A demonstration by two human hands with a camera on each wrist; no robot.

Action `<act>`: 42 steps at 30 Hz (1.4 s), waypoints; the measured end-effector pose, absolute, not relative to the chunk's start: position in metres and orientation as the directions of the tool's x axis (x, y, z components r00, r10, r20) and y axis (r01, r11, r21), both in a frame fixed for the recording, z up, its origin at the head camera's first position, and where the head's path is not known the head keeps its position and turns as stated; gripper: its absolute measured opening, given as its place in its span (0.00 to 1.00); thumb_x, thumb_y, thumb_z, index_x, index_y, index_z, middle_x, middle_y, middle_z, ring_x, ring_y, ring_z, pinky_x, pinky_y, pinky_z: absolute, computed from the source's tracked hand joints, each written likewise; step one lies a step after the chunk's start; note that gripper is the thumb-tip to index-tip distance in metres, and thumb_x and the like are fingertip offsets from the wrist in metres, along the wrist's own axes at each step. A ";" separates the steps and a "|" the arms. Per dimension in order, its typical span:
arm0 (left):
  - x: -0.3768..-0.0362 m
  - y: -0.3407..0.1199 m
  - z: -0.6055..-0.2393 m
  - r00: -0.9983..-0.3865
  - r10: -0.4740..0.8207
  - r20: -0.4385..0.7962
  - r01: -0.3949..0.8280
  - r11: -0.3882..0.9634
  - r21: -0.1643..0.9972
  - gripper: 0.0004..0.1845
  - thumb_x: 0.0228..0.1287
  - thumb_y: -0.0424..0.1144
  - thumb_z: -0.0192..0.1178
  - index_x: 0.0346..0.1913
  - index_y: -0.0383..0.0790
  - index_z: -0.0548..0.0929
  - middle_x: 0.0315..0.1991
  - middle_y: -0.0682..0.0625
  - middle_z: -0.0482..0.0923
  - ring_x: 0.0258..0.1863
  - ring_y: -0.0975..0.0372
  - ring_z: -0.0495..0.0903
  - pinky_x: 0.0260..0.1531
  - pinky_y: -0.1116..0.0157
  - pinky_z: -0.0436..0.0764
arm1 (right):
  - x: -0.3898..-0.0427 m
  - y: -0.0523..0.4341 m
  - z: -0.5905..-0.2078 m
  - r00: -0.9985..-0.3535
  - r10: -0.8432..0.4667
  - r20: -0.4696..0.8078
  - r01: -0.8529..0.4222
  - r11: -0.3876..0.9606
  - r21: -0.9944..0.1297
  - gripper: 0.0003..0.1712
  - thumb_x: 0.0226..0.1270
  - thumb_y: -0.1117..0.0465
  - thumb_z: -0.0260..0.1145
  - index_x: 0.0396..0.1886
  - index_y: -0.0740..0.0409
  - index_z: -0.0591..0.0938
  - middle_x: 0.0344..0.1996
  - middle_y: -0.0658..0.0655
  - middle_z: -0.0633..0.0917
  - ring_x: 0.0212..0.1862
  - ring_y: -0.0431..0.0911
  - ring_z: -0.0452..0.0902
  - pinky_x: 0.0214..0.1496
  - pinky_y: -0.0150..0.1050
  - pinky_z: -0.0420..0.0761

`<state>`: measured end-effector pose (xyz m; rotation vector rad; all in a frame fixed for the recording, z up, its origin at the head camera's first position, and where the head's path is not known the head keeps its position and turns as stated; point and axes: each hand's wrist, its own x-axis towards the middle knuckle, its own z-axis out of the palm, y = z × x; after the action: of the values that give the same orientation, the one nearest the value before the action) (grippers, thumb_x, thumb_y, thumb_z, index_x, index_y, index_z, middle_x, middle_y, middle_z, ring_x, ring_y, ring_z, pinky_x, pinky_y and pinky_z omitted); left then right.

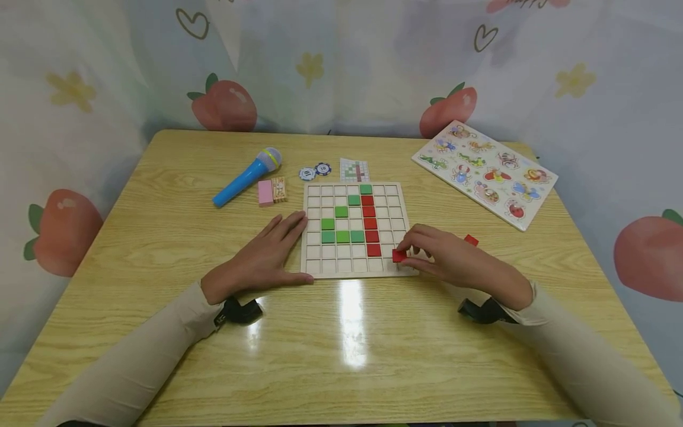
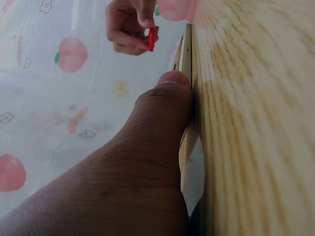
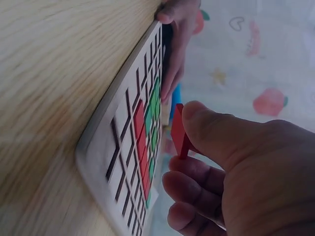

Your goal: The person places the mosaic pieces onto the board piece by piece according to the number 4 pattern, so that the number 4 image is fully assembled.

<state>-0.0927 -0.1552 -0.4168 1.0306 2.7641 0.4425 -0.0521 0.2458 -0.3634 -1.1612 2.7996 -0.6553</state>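
Observation:
A wooden grid board (image 1: 392, 276) lies in the middle of the table, with several green tiles (image 1: 341, 212) and a column of red tiles (image 1: 370, 223) set in its squares. My right hand (image 1: 440, 252) pinches a loose red tile (image 3: 178, 132) between thumb and fingers, raised above the board's lower right part. In the left wrist view that tile shows edge-on, above the board's surface. Along the board's left side rests my left hand (image 1: 261, 255), fingers extended, fingertips and thumb at the rim. Another red tile (image 1: 471, 240) lies on the table beyond the right hand, partly hidden by it.
A small printed pattern card (image 1: 354, 170) lies behind the board. To its left are two round chips (image 1: 315, 171), a pink-and-patterned block (image 1: 272, 191) and a blue toy microphone (image 1: 248, 177). An insect picture board (image 1: 485, 173) sits at the back right of the wooden table (image 1: 299, 367).

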 end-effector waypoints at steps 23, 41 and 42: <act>-0.094 -0.155 -0.417 -0.746 0.664 -0.050 0.617 0.717 0.324 0.70 0.59 0.81 0.62 0.88 0.37 0.44 0.90 0.46 0.39 0.89 0.53 0.45 0.90 0.49 0.41 | -0.059 0.204 -0.387 -0.572 -0.798 0.189 -0.803 0.498 -0.327 0.06 0.70 0.61 0.76 0.37 0.51 0.84 0.45 0.51 0.80 0.45 0.40 0.75 0.44 0.33 0.84; -0.092 -0.154 -0.415 -0.750 0.659 -0.051 0.610 0.720 0.331 0.70 0.59 0.80 0.63 0.88 0.37 0.45 0.90 0.45 0.40 0.89 0.51 0.45 0.90 0.47 0.42 | -0.036 0.322 -0.390 -0.815 -0.347 0.465 -0.547 0.725 -0.419 0.24 0.62 0.77 0.75 0.57 0.58 0.87 0.50 0.57 0.87 0.44 0.31 0.78 0.41 0.24 0.77; -0.092 -0.154 -0.415 -0.751 0.659 -0.052 0.609 0.720 0.333 0.70 0.59 0.80 0.64 0.88 0.37 0.45 0.90 0.45 0.40 0.89 0.51 0.45 0.90 0.47 0.42 | -0.035 0.329 -0.393 -0.837 -0.298 0.459 -0.506 0.742 -0.440 0.24 0.64 0.76 0.74 0.59 0.58 0.86 0.50 0.58 0.87 0.45 0.29 0.76 0.42 0.23 0.76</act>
<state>-0.0918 -0.1542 -0.4148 1.0237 2.7562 0.4456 -0.0348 0.3294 -0.3926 -0.7835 3.2663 -1.0137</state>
